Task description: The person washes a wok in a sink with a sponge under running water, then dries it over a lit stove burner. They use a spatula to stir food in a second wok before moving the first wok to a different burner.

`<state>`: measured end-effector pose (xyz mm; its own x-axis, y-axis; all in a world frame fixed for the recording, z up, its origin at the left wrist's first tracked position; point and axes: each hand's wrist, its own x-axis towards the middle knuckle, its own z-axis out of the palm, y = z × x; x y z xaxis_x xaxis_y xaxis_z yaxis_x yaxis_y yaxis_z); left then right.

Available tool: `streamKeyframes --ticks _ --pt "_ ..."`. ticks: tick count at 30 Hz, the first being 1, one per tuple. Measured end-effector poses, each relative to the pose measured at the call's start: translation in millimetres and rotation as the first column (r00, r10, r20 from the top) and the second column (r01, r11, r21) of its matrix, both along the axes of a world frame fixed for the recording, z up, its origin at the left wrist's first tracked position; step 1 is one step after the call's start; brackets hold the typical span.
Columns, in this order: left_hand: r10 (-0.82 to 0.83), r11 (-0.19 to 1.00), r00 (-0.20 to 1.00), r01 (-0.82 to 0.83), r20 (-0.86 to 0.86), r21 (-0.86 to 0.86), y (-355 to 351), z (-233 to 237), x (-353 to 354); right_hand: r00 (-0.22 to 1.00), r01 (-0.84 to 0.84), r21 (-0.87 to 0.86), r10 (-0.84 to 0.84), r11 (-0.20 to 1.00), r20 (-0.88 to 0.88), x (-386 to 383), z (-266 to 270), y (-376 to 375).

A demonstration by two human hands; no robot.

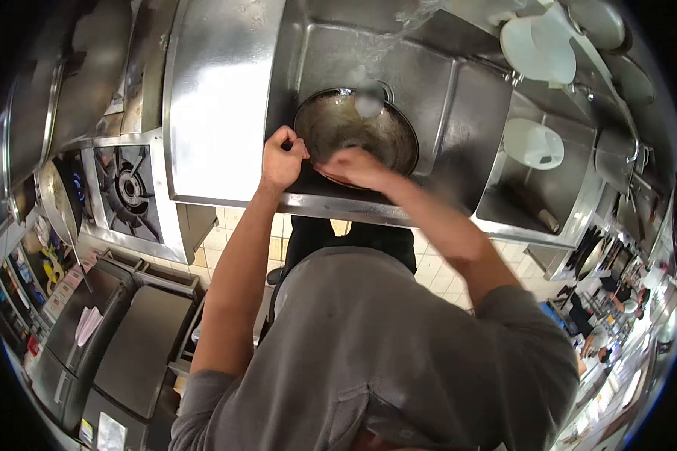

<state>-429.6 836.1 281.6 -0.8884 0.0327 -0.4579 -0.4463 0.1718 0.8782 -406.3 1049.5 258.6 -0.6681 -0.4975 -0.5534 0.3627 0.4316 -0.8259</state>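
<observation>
Inside the big metal sink (421, 64), a round, dark pan (353, 124) sits close to the front edge. Its left side is near the sink wall, and there is more open room behind it and a little on the right. The pan is deep like a bowl, brown and gray inside, with patchy marks and a thin, shiny rim. The left hand (282, 158) is curled up at the left rim. The right hand (351, 167) is blurry, low in the pan by the near rim; I cannot tell if it grips anything. A smaller sink (511, 199) on the right holds a white tub (534, 144).
</observation>
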Motion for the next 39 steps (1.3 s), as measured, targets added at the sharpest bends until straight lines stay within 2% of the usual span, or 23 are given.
streamKeyframes --ticks 2,3,4,5,6,7,9,11,13,15,17,18,19,21,22,25,27,29,30,33,35,36,39 --pt "-0.022 1.0 1.0 0.022 -0.012 -0.014 0 0 5 0.942 -0.333 0.11 0.334 0.936 0.012 6 6 70" --pt "-0.022 0.999 0.999 0.021 -0.046 -0.032 2 -1 0 0.938 -0.289 0.098 0.302 0.952 -0.169 20 -27 106" --pt "-0.022 1.0 0.999 0.022 -0.037 -0.001 3 -4 -2 0.877 -0.48 0.111 0.473 0.87 0.083 -3 -26 127" --pt "-0.023 1.0 0.999 0.023 -0.044 -0.006 5 -2 -2 0.878 -0.479 0.11 0.473 0.871 0.074 -11 -57 131" --pt "-0.005 1.0 1.0 0.006 -0.02 0.014 5 0 -3 0.783 -0.386 0.488 0.557 0.783 -0.275 -12 -109 131" --pt "0.011 0.999 1.0 -0.012 0.007 0.031 4 2 -3 0.529 -0.11 0.748 0.675 0.655 -0.514 -18 -142 130" --pt "0.008 1.0 1.0 -0.008 0.005 -0.005 2 -1 -2 0.714 -0.205 0.687 0.587 0.697 -0.381 -69 -123 66" --pt "0.001 1.0 1.0 -0.001 -0.029 0.016 2 -4 -2 0.756 0.336 0.375 -0.011 0.864 -0.654 -59 -232 -24" --pt "-0.016 1.0 1.0 0.016 0.017 0.0 3 -3 5 0.821 -0.172 0.484 0.396 0.858 -0.411 -71 -89 -57" --pt "0.002 1.0 1.0 -0.002 -0.021 0.006 1 -8 2 0.908 -0.272 0.042 0.271 0.961 -0.32 -36 -49 -25" --pt "0.005 1.0 1.0 -0.005 -0.021 0.006 5 1 -2 0.825 -0.45 -0.157 0.343 0.879 -0.449 -3 -69 37" --pt "0.01 1.0 1.0 -0.01 -0.025 -0.009 7 2 -6 0.951 -0.305 -0.369 0.297 0.878 -0.079 7 -143 68" --pt "0.01 1.0 1.0 -0.01 -0.014 -0.029 6 5 -3 0.927 -0.04 -0.467 0.207 0.883 0.312 16 -214 98" --pt "-0.002 1.0 1.0 0.002 0.004 -0.02 9 7 -4 0.939 0.329 -0.168 -0.341 0.929 -0.048 0 -276 123" --pt "-0.007 1.0 1.0 0.007 0.011 -0.005 11 6 -7 0.911 0.084 0.259 0.031 0.962 -0.412 -34 -219 102" --pt "0.011 1.0 1.0 -0.011 -0.011 -0.008 3 -4 1 0.726 0.285 0.149 -0.111 0.947 -0.679 -45 -212 -37" --pt "0.002 1.0 1.0 -0.002 0.002 0.002 2 0 5 0.91 0.151 0.285 -0.021 0.947 -0.414 -22 -131 -73" --pt "0.02 0.999 1.0 -0.02 -0.007 0.029 4 0 2 0.903 -0.025 0.188 0.103 0.982 -0.417 -26 -101 -35" --pt "0.019 1.0 1.0 -0.019 -0.012 0.017 4 0 2 0.874 -0.208 0.084 0.223 0.975 -0.432 -23 -96 -20" --pt "0.013 1.0 0.999 -0.013 -0.037 0.006 3 2 4 0.863 -0.226 0.344 0.351 0.911 -0.363 -62 -158 -12" --pt "0.011 1.0 1.0 -0.011 -0.021 -0.016 7 10 3 0.892 0.027 0.622 0.262 0.783 -0.368 -86 -183 1" --pt "0.02 1.0 1.0 -0.02 -0.001 -0.012 6 7 3 0.898 0.027 0.617 0.252 0.787 -0.361 -67 -187 -23" --pt "-0.005 1.0 1.0 0.005 -0.021 -0.022 0 -1 4 0.783 0.42 0.743 0.205 0.521 -0.587 -54 -188 -60"
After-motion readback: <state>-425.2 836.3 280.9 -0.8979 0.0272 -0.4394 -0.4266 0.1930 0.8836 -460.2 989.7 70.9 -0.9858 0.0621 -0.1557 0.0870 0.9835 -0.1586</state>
